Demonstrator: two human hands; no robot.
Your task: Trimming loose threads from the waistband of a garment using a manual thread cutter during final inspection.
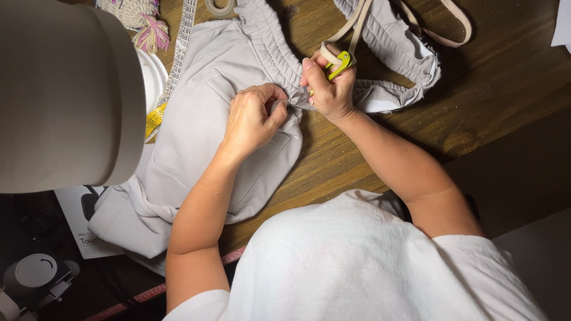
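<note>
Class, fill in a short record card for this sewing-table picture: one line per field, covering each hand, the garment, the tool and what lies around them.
Left hand: left hand pinches the fabric at the gathered waistband
Right hand: right hand grips small snips with yellow-green handles, blades at the seam
Garment: pale grey garment spread flat, waistband toward the top
Surface: brown wooden table
Nearby: measuring tape along the garment's left edge; beige straps at the top right; large beige rounded object at the left, too close to identify
</note>
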